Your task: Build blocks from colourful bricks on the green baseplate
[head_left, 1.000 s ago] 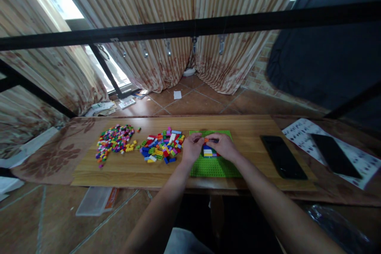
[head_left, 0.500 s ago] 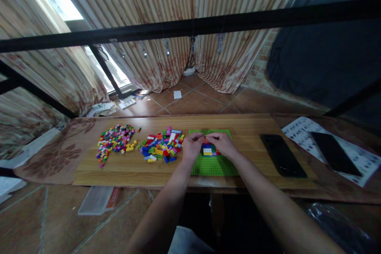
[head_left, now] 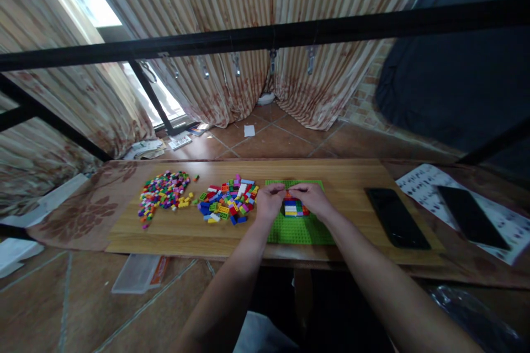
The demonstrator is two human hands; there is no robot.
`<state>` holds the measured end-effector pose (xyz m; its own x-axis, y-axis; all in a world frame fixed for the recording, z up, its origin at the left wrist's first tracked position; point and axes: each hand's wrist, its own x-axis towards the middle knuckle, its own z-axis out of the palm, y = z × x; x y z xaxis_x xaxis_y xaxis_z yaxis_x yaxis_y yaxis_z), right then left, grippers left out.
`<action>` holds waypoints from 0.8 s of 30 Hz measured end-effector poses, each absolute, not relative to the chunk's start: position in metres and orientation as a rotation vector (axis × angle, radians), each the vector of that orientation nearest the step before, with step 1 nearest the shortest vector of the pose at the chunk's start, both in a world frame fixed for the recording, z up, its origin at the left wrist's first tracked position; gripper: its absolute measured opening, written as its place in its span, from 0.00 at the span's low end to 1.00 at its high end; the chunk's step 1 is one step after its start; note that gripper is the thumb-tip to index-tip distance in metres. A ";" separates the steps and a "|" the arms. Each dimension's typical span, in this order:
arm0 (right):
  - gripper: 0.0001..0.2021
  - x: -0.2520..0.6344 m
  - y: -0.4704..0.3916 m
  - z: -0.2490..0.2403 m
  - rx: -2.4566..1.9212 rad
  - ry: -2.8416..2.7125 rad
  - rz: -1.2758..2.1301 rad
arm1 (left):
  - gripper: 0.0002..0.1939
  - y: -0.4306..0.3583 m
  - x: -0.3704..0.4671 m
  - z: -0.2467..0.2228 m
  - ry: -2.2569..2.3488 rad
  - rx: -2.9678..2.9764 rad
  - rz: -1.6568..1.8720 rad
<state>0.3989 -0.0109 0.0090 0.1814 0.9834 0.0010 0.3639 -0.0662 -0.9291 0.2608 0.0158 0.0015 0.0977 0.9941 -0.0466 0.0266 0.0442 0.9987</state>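
A green baseplate (head_left: 302, 233) lies on the wooden board, bearing a block of toy bricks (head_left: 291, 209) in white, blue, yellow, red and green. Over its far side, my left hand (head_left: 270, 202) and my right hand (head_left: 311, 198) meet with fingertips close together. Both hands are closed in a pinch. A small orange-red piece shows between the fingertips, at the far edge of the brick block; whether it is held or fixed there I cannot tell. My fingers cover the far part of the block.
Left of the baseplate lies a pile of larger bricks (head_left: 226, 201), and farther left a heap of small bricks (head_left: 164, 192). A black phone (head_left: 396, 217) rests on the wooden board (head_left: 348, 174) at right. Beyond it, a dark tablet-like slab (head_left: 472, 217) lies on a printed sheet (head_left: 422, 182).
The whole view has shifted slightly, so things appear a little farther right. My hands stay pinched together over the far side of the brick block, with hardly any movement.
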 end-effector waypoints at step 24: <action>0.19 0.398 -0.025 0.018 -1.544 -1.203 0.792 | 0.08 0.008 0.262 0.009 1.237 1.323 1.120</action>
